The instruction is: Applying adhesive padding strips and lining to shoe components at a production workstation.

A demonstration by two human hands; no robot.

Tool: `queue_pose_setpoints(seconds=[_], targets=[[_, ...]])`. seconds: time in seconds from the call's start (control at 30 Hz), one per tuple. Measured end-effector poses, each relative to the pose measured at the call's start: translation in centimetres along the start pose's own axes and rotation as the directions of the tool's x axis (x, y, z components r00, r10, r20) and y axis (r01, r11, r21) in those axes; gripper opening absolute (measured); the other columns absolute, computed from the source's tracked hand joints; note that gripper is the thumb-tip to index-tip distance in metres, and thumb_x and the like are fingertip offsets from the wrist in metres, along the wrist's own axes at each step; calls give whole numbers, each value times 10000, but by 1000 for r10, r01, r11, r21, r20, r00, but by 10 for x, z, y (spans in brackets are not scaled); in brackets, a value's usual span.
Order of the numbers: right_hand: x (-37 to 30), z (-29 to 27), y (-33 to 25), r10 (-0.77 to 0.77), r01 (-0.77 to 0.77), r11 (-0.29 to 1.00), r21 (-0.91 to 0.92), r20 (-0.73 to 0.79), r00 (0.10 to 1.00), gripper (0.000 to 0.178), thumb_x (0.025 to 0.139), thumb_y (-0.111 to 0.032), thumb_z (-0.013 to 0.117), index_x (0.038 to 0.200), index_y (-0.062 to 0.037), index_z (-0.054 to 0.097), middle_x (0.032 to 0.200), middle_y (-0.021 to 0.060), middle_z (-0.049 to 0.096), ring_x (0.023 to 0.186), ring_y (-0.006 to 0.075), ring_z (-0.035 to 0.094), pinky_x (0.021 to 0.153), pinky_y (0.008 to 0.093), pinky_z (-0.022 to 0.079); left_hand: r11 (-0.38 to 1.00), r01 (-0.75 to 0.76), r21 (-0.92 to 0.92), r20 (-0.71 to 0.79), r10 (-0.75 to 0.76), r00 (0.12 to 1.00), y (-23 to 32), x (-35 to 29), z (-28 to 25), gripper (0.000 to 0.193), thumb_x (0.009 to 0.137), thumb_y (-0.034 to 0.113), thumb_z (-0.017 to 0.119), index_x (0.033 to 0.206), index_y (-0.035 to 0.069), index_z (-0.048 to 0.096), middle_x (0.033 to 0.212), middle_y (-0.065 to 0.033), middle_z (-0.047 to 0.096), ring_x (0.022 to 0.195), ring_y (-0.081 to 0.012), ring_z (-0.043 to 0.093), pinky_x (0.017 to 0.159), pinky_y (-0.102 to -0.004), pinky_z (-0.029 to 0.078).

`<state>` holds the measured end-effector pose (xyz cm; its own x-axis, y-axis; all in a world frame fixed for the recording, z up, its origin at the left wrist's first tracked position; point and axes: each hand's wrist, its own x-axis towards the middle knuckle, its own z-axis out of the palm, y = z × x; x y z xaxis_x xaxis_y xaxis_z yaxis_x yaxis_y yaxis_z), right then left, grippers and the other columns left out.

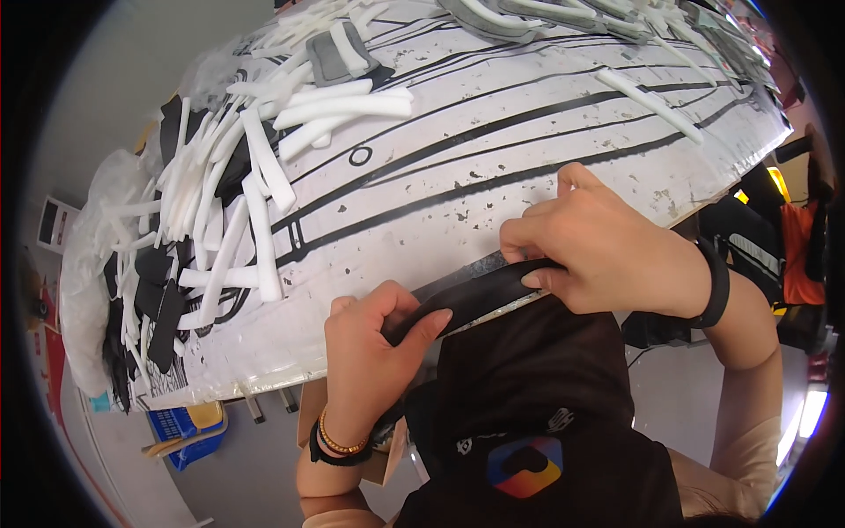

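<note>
A black strip of what looks like fabric [480,297] stretches between my two hands at the near edge of the table. My left hand [374,348] grips its left end, with the thumb on top and the fingers curled around it. At the other end, my right hand [607,246] pinches the strip between thumb and fingers. The strip bulges slightly along its length; whether anything is inside it cannot be seen. A worn white sheet with black lines covers the table [405,233] beneath and beyond my hands.
White foam strips [255,154] are heaped at the left among black pieces [163,299], beside a clear plastic bag [92,264]. A grey pad [330,60] lies beyond them. One foam strip [651,106] rests at the far right. Below the table stands a blue basket [198,449].
</note>
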<state>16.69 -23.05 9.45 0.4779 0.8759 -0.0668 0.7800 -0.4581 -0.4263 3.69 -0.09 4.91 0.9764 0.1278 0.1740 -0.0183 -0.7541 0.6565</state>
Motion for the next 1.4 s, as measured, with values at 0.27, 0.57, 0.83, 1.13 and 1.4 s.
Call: queue_pose_setpoints(seconds=[0.27, 0.57, 0.83, 1.13, 1.4], targets=[[-12, 21, -40, -131, -64, 897, -437, -403, 906, 396, 787, -99, 711, 1178, -154, 676, 997, 10, 679, 937, 229, 658, 956, 460, 365, 997, 64, 44, 54, -66, 996, 2, 10, -2, 337, 738, 204, 864, 709, 37, 573, 581, -52, 568, 596, -183, 456, 598, -317, 381], [-22, 107, -32, -255, -51, 842, -537, -479, 840, 352, 962, -165, 488, 1236, -96, 699, 1352, 41, 649, 1334, 181, 557, 1150, 357, 318, 997, 36, 73, 41, -39, 998, 6, 8, -5, 342, 698, 200, 878, 687, 65, 564, 615, -48, 553, 643, -225, 412, 586, -357, 355], [-20, 128, -22, -242, -86, 842, -533, -516, 821, 301, 976, -192, 535, 1230, -178, 696, 1309, -11, 667, 1268, 146, 606, 1167, 370, 290, 993, 101, 67, 35, -104, 994, 7, 9, -1, 352, 682, 197, 885, 655, 69, 558, 589, -32, 527, 632, -213, 371, 592, -336, 338], [-14, 122, -21, -207, -88, 865, -493, -512, 834, 298, 979, -195, 531, 1226, -200, 699, 1302, -22, 669, 1262, 136, 612, 1154, 343, 304, 983, 146, 115, -65, -139, 988, 10, 13, 7, 341, 672, 162, 873, 618, 76, 547, 551, -18, 522, 609, -190, 328, 579, -324, 301], [-11, 105, -27, -193, -72, 864, -499, -459, 867, 299, 991, -201, 503, 1216, -169, 696, 1271, 6, 689, 1251, 154, 619, 1132, 335, 353, 969, 168, 181, -10, -169, 986, 17, 18, 2, 327, 682, 161, 857, 622, 77, 548, 552, -22, 527, 593, -204, 316, 557, -335, 292]])
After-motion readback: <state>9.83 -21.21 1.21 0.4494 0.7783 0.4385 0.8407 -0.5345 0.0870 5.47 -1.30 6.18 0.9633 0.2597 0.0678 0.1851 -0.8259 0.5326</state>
